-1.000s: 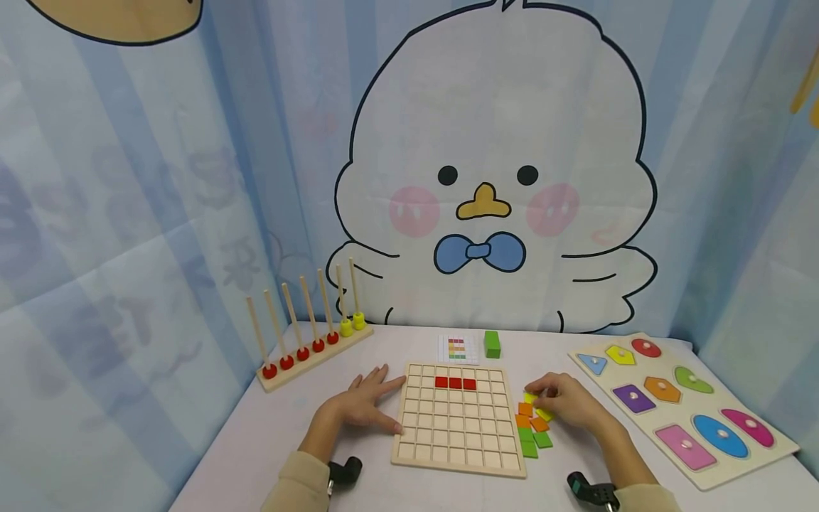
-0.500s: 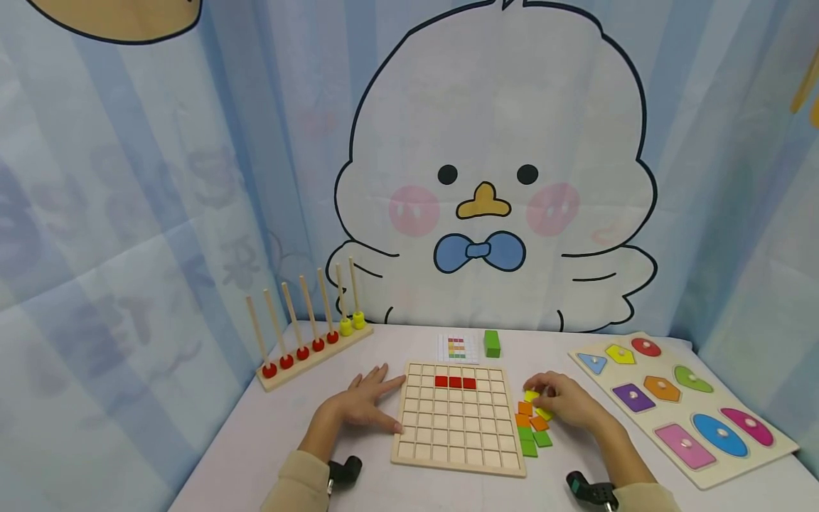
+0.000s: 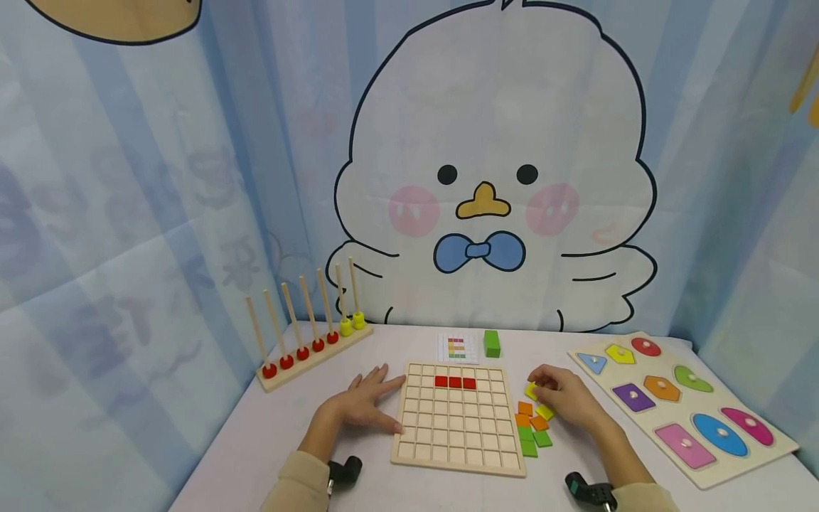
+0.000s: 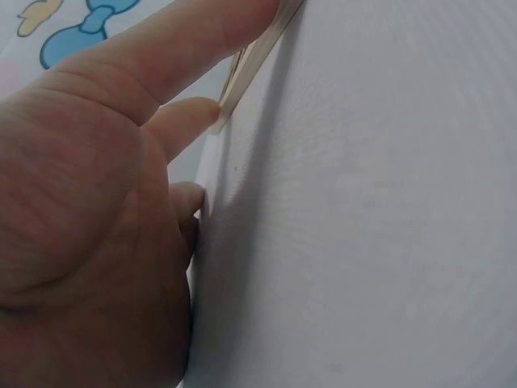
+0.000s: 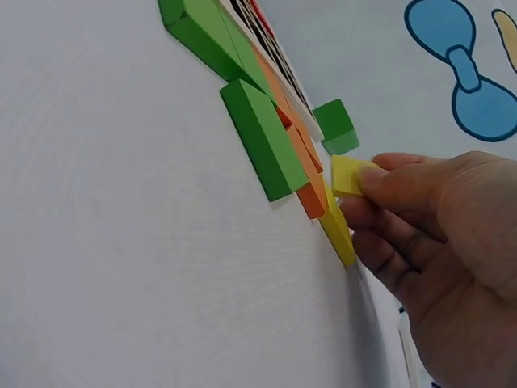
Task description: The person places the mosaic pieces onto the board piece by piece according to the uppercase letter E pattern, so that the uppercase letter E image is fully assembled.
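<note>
My right hand (image 3: 563,397) pinches a yellow square tile (image 5: 346,175) between thumb and fingers, just right of the wooden grid board (image 3: 461,441). A second yellow tile (image 3: 545,412) lies below those fingers. Orange tiles (image 3: 525,409) and green tiles (image 3: 542,439) sit loosely along the board's right edge. Three red tiles (image 3: 455,382) fill cells side by side in an upper row of the board. My left hand (image 3: 361,404) is spread flat on the table, its thumb and index fingertips touching the board's left edge; in the left wrist view the board's edge (image 4: 257,61) meets those fingertips.
Behind the board lie a printed pattern card (image 3: 457,348) and a green block (image 3: 492,344). A peg stand (image 3: 316,358) with red and yellow beads is at the back left. On the right is a knobbed shape puzzle (image 3: 694,398). A patterned curtain (image 3: 486,128) encloses the table.
My right hand has lifted slightly up and away with the yellow tile, uncovering more of the other yellow tile. The left hand and the board stay put.
</note>
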Demonstrator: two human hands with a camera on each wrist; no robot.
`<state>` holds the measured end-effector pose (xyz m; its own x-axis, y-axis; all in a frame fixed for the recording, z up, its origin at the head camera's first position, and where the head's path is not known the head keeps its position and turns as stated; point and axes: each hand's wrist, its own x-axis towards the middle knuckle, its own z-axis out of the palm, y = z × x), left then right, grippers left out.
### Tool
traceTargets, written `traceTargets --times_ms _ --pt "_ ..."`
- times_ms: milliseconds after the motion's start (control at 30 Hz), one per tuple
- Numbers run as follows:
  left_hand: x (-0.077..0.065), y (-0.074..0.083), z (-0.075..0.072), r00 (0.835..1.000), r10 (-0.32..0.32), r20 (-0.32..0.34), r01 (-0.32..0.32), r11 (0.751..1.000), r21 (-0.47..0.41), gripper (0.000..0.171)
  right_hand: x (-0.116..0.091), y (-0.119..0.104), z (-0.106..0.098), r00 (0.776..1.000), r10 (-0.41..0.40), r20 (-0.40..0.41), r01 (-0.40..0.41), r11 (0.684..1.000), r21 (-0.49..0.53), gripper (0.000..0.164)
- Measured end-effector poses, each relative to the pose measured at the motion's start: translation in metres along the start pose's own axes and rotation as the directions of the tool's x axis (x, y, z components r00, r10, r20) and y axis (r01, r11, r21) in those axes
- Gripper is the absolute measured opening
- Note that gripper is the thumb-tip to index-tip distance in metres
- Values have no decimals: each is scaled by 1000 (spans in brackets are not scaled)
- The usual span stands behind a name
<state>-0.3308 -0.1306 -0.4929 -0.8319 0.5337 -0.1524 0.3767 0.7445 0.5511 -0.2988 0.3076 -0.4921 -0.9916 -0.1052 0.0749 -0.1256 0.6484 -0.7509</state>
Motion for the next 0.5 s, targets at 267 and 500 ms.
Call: traceTargets --times_ms 267,500 --pt "-1 1 -1 1000 -5 5 5 1000 -8 101 4 -2 -1 998 -37 -59 43 992 115 24" --pt "0 -1 -1 1000 6 3 -6 1000 0 101 5 -5 2 996 -39 -79 52 983 175 31"
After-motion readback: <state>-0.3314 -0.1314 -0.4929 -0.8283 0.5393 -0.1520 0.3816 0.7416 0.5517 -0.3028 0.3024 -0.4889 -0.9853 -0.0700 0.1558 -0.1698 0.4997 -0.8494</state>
